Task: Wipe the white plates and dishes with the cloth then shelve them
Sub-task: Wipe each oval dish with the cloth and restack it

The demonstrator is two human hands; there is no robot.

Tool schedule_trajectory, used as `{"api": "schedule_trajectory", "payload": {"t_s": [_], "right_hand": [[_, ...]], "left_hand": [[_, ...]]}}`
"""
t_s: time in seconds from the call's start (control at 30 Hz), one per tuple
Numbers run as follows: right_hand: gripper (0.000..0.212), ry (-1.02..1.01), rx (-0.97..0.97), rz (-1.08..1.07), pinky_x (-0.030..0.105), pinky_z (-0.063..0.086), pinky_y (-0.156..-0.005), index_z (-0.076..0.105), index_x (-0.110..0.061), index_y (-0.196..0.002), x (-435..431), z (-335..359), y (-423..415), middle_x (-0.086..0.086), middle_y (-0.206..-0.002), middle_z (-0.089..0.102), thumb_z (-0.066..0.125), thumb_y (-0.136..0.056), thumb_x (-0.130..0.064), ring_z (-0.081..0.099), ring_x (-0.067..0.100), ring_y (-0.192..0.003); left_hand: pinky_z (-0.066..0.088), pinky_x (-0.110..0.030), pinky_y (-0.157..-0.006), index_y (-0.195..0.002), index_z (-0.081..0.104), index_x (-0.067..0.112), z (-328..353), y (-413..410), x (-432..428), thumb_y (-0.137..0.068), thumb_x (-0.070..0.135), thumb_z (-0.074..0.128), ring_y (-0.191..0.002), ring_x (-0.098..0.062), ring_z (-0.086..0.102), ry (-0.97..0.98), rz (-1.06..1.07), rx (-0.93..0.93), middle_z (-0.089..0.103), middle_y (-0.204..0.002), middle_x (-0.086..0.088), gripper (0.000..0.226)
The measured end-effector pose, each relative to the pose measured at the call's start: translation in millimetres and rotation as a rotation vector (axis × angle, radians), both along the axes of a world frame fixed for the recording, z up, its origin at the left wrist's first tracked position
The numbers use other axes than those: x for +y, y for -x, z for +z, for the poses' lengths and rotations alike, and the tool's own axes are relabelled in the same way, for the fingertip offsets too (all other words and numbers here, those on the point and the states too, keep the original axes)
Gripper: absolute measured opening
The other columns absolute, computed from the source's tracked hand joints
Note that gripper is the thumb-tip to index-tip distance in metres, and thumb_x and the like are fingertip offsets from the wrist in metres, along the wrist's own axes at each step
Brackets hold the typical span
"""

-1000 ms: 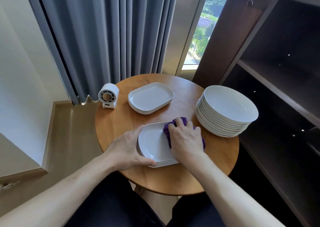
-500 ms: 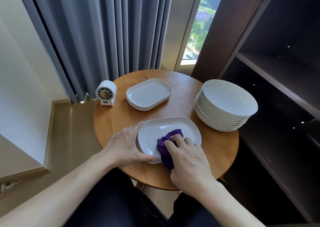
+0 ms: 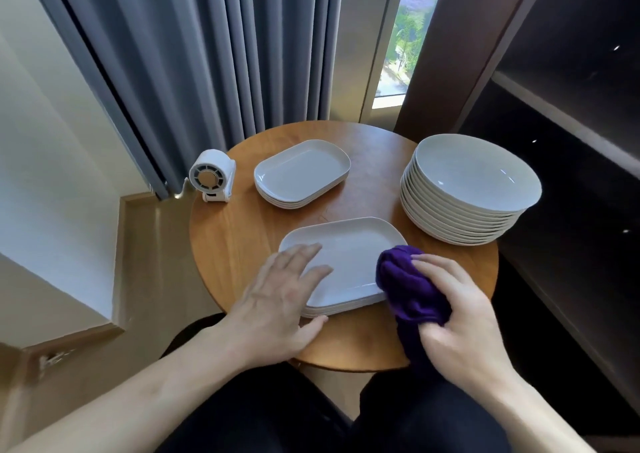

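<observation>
The left hand lies flat on a white rounded-rectangular ceramic plate; just beside, the right hand clutches a crumpled purple cloth.

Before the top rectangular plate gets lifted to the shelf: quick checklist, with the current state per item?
1. Left hand grips the near plate stack: not ok. Its straight fingers only rest on the stack's left edge.
2. Right hand holds the purple cloth: ok. The cloth is bunched in curled fingers at the stack's near right corner.
3. Top plate wiped clean: cannot tell.
4. Only one plate will lift: cannot tell, since several sit nested beneath.
5. Shelf has room: cannot tell, too dark.
6. Path to the shelf is free: likely not ok. The round dish stack stands on the table's shelf side.
</observation>
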State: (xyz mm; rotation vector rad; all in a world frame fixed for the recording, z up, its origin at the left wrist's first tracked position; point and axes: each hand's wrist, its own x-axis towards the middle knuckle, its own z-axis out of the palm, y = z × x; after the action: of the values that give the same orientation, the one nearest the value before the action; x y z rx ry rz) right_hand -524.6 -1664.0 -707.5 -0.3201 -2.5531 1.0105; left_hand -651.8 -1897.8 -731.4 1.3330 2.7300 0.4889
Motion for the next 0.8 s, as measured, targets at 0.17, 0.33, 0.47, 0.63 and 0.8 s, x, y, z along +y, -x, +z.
{"api": "schedule_trajectory", "payload": {"t_s": [0.17, 0.33, 0.47, 0.63, 0.8], "right_hand": [[0.062, 0.272, -0.017, -0.342, 0.031, 0.053, -0.098, 0.067, -0.038, -0.119, 24.3, 3.4, 6.4, -0.013, -0.117, 0.069, 0.065, -0.078, 0.009, 0.065, 0.005, -0.108], [0.063, 0.423, -0.088, -0.378, 0.049, 0.058, -0.094, 0.071, -0.033, -0.121, 28.7, 0.9, 8.0, -0.009, -0.11, 0.073, 0.062, -0.076, 0.01, 0.07, 0.017, -0.1], [0.063, 0.401, -0.096, -0.362, 0.044, 0.059, -0.09, 0.07, -0.033, -0.122, 24.9, -0.6, 8.5, -0.009, -0.108, 0.073, 0.062, -0.076, 0.009, 0.071, 0.016, -0.097], [0.062, 0.396, -0.083, -0.357, 0.039, 0.058, -0.088, 0.071, -0.034, -0.119, 25.4, -2.4, 8.7, -0.009, -0.108, 0.073, 0.062, -0.076, 0.01, 0.07, 0.014, -0.097], [0.064, 0.406, -0.081, -0.379, 0.041, 0.058, -0.092, 0.072, -0.031, -0.12, 26.3, -3.4, 9.6, -0.008, -0.11, 0.073, 0.06, -0.074, 0.011, 0.069, 0.014, -0.099]], "left_hand": [[-0.016, -0.033, -0.123, -0.158, 0.017, 0.034, 0.1, 2.1, -2.0, -0.095, 0.057, 0.046, -0.156, -0.015, -0.015, 0.119, 0.054, -0.05, -0.007, -0.171, -0.001, 0.073], [-0.004, -0.032, -0.124, -0.157, 0.02, 0.032, 1.6, -0.8, -1.1, -0.099, 0.048, 0.04, -0.157, -0.016, -0.004, 0.169, 0.044, -0.034, 0.003, -0.171, -0.005, 0.063], [0.005, -0.034, -0.125, -0.157, 0.021, 0.032, 4.1, -3.8, -0.8, -0.1, 0.045, 0.039, -0.157, -0.018, 0.002, 0.175, 0.042, -0.027, 0.006, -0.171, -0.006, 0.061], [0.015, -0.034, -0.125, -0.154, 0.033, 0.033, 8.7, -4.8, -2.1, -0.098, 0.043, 0.045, -0.155, -0.017, 0.018, 0.139, 0.035, 0.011, 0.022, -0.168, -0.004, 0.058], [0.033, -0.03, -0.111, -0.146, 0.045, 0.03, 15.8, -4.1, -7.3, -0.092, 0.055, 0.057, -0.134, -0.012, 0.048, -0.05, 0.056, -0.019, 0.057, -0.142, 0.009, 0.061]]}}
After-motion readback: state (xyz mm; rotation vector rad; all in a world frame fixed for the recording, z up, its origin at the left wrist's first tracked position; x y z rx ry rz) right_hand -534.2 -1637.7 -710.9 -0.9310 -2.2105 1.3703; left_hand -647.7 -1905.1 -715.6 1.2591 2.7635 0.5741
